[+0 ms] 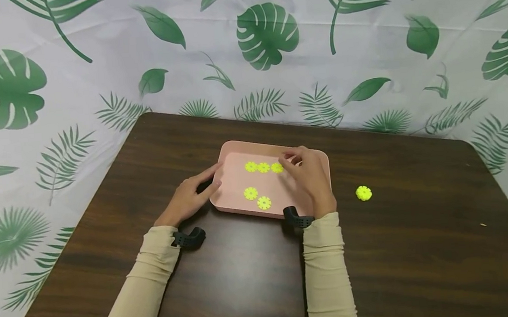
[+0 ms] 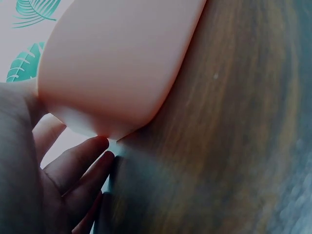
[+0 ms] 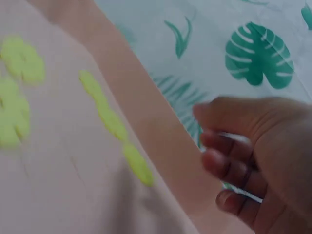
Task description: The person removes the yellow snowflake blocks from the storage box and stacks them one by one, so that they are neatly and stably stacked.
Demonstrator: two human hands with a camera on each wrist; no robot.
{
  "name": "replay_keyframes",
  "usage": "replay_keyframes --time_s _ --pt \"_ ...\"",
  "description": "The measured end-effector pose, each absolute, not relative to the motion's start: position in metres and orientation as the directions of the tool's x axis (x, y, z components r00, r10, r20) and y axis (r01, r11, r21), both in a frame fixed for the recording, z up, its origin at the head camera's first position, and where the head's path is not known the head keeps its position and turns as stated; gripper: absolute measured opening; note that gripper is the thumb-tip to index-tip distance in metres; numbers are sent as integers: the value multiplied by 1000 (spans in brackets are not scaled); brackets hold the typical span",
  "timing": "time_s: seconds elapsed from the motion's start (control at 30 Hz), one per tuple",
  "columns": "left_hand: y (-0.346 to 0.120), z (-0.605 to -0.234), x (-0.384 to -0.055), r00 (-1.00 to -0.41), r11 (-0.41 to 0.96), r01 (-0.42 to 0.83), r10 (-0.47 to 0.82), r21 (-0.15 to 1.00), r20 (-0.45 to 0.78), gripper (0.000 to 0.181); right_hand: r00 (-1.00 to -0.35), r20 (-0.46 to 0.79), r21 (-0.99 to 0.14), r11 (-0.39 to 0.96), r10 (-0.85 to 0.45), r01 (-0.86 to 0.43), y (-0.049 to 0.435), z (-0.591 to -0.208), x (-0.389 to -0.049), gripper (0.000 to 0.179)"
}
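A shallow pink tray (image 1: 230, 193) lies on the table, with several bright yellow notched, flower-shaped discs inside. Three discs (image 1: 263, 167) form a row near its back wall. Two more discs (image 1: 250, 193) lie flat towards the front. At the tray's left end, my left hand (image 1: 189, 197) holds the side, its thumb over the rim and fingertips against the outer wall. My right hand (image 1: 307, 171) hovers over the right part of the tray, close to the row's right end. In the right wrist view its fingers (image 3: 234, 168) hang loosely curled, with nothing between them and the thumb.
On the brown wooden table (image 1: 424, 234), right of the tray, sits a small pile of yellow discs (image 1: 363, 193). A tiny pale speck (image 1: 483, 224) lies farther right. Behind the table hangs a white cloth (image 1: 208, 46) with green leaf prints.
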State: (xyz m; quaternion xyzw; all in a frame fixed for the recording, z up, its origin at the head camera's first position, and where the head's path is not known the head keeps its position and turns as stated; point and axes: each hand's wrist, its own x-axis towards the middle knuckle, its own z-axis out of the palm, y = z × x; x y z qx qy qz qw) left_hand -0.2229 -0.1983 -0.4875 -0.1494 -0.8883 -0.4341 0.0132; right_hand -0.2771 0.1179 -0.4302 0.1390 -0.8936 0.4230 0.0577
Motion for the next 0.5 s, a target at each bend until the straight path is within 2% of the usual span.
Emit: replay_keyframes --time_s 0.13,0.33,0.5 --pt "-197 -488 -223 -957 581 269 251 768 145 59 -948 149 -732 612 -283 -298 106 -439 -283 30" --pt "-197 -487 -222 -963 589 249 235 769 133 61 -890 77 -677 632 -450 -378 98 -445 -286 40" --pt "-197 -486 -222 -964 595 248 233 765 131 61 -860 26 -676 625 -509 -390 93 -448 -286 41"
